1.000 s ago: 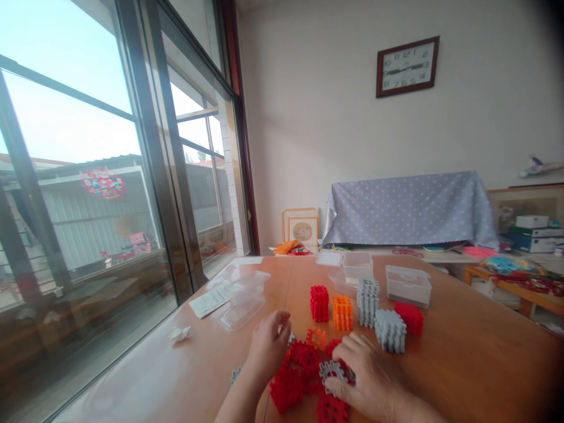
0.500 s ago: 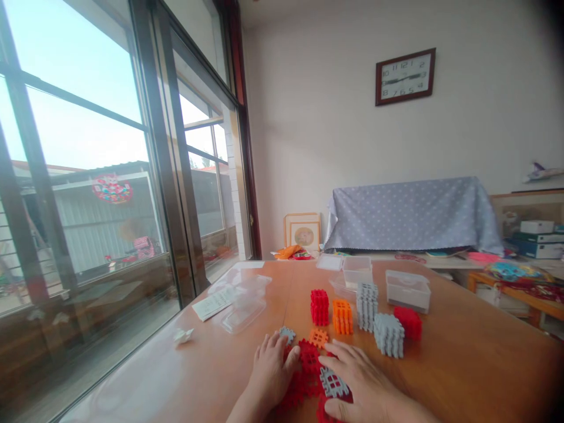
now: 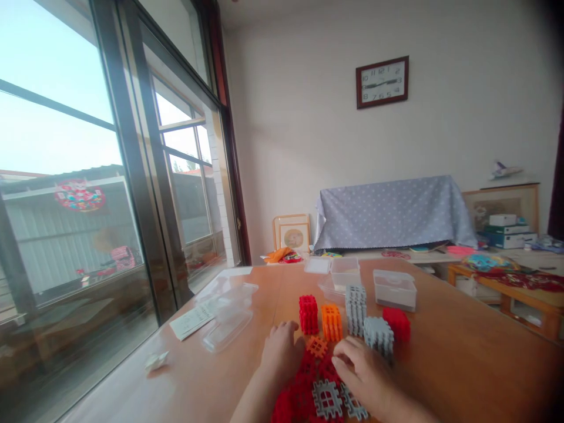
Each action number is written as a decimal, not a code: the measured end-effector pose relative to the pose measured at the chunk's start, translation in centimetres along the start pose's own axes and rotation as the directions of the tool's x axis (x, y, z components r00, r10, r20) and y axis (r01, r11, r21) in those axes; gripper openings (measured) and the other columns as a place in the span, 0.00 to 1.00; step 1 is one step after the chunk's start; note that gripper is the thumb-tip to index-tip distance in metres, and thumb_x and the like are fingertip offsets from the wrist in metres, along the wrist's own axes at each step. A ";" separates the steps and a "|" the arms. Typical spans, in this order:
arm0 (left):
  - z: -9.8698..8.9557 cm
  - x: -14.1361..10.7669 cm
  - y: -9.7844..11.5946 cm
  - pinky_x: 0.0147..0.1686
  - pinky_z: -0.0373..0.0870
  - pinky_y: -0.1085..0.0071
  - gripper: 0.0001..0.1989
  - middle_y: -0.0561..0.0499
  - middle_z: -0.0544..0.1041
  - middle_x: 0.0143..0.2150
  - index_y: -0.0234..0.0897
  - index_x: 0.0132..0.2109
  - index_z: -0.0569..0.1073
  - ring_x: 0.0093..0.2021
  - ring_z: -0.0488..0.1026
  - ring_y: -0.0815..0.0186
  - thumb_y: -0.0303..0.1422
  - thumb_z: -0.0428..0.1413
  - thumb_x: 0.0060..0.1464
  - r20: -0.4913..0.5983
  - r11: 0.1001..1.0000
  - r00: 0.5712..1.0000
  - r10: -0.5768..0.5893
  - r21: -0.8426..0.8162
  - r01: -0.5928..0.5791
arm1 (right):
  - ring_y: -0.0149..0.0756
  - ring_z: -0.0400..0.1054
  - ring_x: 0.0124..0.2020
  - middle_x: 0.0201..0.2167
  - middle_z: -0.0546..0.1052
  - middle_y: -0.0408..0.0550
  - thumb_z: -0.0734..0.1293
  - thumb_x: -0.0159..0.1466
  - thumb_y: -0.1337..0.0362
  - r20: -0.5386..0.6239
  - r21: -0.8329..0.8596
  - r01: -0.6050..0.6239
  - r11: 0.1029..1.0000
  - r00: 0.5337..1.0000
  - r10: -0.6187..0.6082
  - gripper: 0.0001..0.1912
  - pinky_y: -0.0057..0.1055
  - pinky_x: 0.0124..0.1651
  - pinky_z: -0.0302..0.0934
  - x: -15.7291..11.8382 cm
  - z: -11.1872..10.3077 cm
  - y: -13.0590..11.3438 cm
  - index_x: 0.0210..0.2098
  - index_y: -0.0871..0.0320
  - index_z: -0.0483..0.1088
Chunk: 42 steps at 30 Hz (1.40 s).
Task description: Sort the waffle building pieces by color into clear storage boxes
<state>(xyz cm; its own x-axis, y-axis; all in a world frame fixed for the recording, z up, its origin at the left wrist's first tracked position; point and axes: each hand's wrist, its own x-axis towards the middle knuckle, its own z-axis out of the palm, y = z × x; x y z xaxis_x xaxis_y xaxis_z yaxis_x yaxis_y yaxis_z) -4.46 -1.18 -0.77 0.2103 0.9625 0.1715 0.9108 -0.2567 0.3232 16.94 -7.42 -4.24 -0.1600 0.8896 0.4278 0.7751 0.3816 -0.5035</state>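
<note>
While the orange stack (image 3: 331, 322) stands on the wooden table (image 3: 445, 358), I have the loose red pieces (image 3: 306, 373) heaped on its near side. Loose orange piece (image 3: 316, 346) sits just in front of it, slightly left. Two grey pieces (image 3: 327, 399) are farther nearside, over the red.

Left hand (image 3: 282, 352): near-left of the orange stack, at the heap's left edge. Fingers loosely bent, thumb apart, nothing visible between them. Right hand (image 3: 365, 370): near-right of the stack, over the heap's right edge. Fingers half curled, gap at the thumb; underside hidden, so I can't tell if it has hold of a piece.

Around the orange stack: red stack (image 3: 308, 314) just left, tall grey stack (image 3: 355, 309) just right, shorter grey stack (image 3: 379, 336) and red block (image 3: 396, 324) farther right. Clear box (image 3: 395, 294) behind-right; clear lid (image 3: 228, 329) well left. Wall clock (image 3: 382, 82) high behind it.
</note>
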 end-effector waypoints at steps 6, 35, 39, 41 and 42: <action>2.1 1.8 2.6 0.51 0.66 0.51 0.16 0.38 0.79 0.50 0.40 0.44 0.78 0.54 0.72 0.44 0.43 0.53 0.56 0.043 0.996 0.999 -0.033 0.085 0.030 | 0.40 0.71 0.42 0.40 0.76 0.46 0.67 0.64 0.56 0.073 -0.081 -0.024 0.996 0.997 0.030 0.08 0.33 0.44 0.60 -0.3 0.2 -0.2 0.38 0.53 0.74; 3.3 3.1 2.1 0.47 0.63 0.55 0.13 0.44 0.79 0.48 0.44 0.44 0.76 0.51 0.72 0.48 0.33 0.50 0.55 0.049 0.999 0.999 0.002 0.051 -0.004 | 0.40 0.71 0.45 0.42 0.75 0.46 0.64 0.66 0.62 0.053 -0.088 -0.144 0.986 0.987 0.149 0.06 0.32 0.47 0.62 0.4 2.0 0.5 0.40 0.52 0.73; 3.1 2.6 2.1 0.48 0.64 0.56 0.18 0.43 0.76 0.52 0.46 0.49 0.77 0.52 0.72 0.49 0.33 0.52 0.53 0.107 0.994 0.991 0.080 0.067 -0.088 | 0.40 0.70 0.45 0.42 0.75 0.46 0.63 0.67 0.62 0.029 -0.107 -0.140 0.984 0.989 0.144 0.07 0.32 0.46 0.61 0.3 2.3 1.0 0.41 0.52 0.73; 3.1 2.4 1.9 0.47 0.65 0.58 0.20 0.45 0.76 0.53 0.49 0.51 0.77 0.52 0.72 0.50 0.31 0.52 0.52 0.126 0.990 0.985 0.121 0.055 -0.129 | 0.40 0.70 0.45 0.42 0.75 0.46 0.62 0.67 0.62 0.032 -0.122 -0.137 0.983 0.989 0.142 0.08 0.32 0.47 0.61 0.4 2.4 1.1 0.41 0.52 0.73; 3.1 2.3 1.8 0.46 0.65 0.58 0.20 0.45 0.76 0.53 0.50 0.51 0.77 0.51 0.72 0.51 0.31 0.52 0.51 0.133 0.988 0.981 0.141 0.046 -0.148 | 0.40 0.70 0.46 0.42 0.75 0.47 0.62 0.67 0.62 0.035 -0.129 -0.134 0.983 0.990 0.139 0.08 0.33 0.47 0.61 0.4 2.4 1.1 0.41 0.52 0.73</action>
<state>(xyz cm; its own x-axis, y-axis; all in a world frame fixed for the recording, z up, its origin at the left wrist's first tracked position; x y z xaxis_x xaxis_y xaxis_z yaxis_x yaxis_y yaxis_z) -1.19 0.85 -2.66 0.3818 0.9198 0.0903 0.8849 -0.3920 0.2515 16.32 -6.06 -6.41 -0.0720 0.9423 0.3269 0.8618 0.2238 -0.4552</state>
